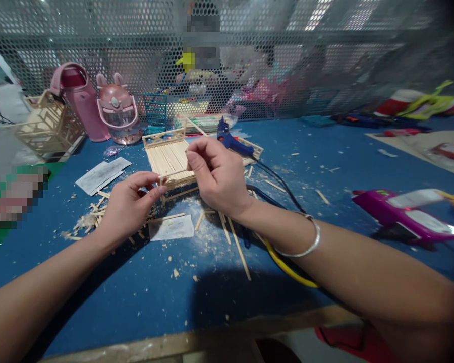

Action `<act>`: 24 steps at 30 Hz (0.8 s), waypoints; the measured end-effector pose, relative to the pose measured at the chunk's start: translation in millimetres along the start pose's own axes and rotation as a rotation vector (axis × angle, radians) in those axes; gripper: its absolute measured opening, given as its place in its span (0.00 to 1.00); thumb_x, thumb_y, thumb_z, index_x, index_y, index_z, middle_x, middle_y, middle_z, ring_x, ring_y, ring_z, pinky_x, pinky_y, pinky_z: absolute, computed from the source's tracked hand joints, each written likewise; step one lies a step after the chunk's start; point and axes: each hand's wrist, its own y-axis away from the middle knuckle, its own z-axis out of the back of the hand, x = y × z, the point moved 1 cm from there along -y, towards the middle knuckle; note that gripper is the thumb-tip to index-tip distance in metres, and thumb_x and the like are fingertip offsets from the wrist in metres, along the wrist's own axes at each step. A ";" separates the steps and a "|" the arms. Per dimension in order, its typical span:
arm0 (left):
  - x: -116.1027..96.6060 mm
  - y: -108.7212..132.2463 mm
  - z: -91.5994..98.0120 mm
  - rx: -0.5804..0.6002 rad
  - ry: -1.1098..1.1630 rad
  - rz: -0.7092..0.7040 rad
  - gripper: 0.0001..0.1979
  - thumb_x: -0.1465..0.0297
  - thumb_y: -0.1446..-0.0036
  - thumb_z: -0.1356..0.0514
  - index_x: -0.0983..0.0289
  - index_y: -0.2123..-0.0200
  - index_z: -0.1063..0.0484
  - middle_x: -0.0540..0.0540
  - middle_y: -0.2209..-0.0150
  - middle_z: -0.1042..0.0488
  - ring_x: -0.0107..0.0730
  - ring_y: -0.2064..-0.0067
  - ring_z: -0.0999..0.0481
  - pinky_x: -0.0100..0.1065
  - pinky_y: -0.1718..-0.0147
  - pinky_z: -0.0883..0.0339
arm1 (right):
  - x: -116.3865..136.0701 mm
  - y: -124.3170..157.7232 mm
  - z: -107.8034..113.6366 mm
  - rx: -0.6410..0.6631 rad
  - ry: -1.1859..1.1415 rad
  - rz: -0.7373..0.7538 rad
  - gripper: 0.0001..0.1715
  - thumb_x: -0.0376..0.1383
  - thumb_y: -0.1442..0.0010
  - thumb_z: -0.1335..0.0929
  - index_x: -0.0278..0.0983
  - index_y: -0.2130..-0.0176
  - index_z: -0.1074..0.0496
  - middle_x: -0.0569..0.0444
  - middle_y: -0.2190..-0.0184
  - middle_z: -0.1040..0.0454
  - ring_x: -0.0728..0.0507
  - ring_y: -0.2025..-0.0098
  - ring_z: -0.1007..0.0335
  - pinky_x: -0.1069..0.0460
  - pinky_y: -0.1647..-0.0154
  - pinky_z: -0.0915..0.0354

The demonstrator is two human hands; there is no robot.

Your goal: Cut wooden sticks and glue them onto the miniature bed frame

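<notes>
My left hand point(130, 204) is closed in a pinch at the near left corner of a small model built of thin wooden sticks point(168, 155). Between its fingertips and those of my right hand point(221, 174) runs a short, thin wooden stick point(176, 173), pinched at both ends. The model has a slatted floor and a low railing at the back; its near right part is hidden behind my right hand. A blue glue gun point(236, 145) lies just beyond my right hand, its black cord trailing right.
Loose sticks point(239, 249), wood crumbs and paper slips point(172, 228) litter the blue table point(136, 302). A pink bottle point(83, 108), a clear cup point(120, 113) and another stick model point(49, 126) stand back left. A purple tool point(408, 214) lies right. Behind rises a perforated metal screen point(136, 45).
</notes>
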 end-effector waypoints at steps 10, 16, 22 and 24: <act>-3.7 4.2 -1.0 -0.029 0.000 0.026 0.11 0.63 0.48 0.41 0.63 0.67 0.25 0.53 0.67 0.23 0.30 0.67 0.28 0.30 0.68 0.35 | 0.1 6.2 -4.7 0.059 0.109 0.051 0.09 0.34 0.39 0.40 0.34 0.66 0.33 0.56 0.73 0.31 0.51 0.73 0.38 0.55 0.70 0.43; 0.9 4.6 0.1 -0.038 0.057 0.069 0.13 0.60 0.48 0.41 0.63 0.65 0.26 0.53 0.67 0.24 0.30 0.70 0.29 0.31 0.71 0.36 | -2.8 10.5 -6.6 0.184 0.156 0.121 0.11 0.35 0.41 0.38 0.33 0.68 0.29 0.55 0.74 0.27 0.51 0.72 0.35 0.56 0.70 0.42; 3.2 4.5 0.5 0.002 0.113 0.069 0.12 0.61 0.48 0.41 0.64 0.65 0.28 0.54 0.68 0.25 0.30 0.70 0.29 0.30 0.72 0.36 | -8.6 13.9 -7.8 0.183 0.224 0.134 0.11 0.35 0.42 0.36 0.33 0.70 0.26 0.55 0.75 0.24 0.52 0.75 0.33 0.56 0.72 0.42; 2.3 4.6 0.6 0.001 0.119 0.065 0.13 0.61 0.48 0.41 0.65 0.63 0.28 0.54 0.67 0.25 0.30 0.69 0.29 0.30 0.71 0.36 | -9.3 14.0 -7.7 0.191 0.267 0.186 0.12 0.35 0.41 0.37 0.33 0.68 0.25 0.55 0.73 0.23 0.51 0.73 0.31 0.56 0.71 0.41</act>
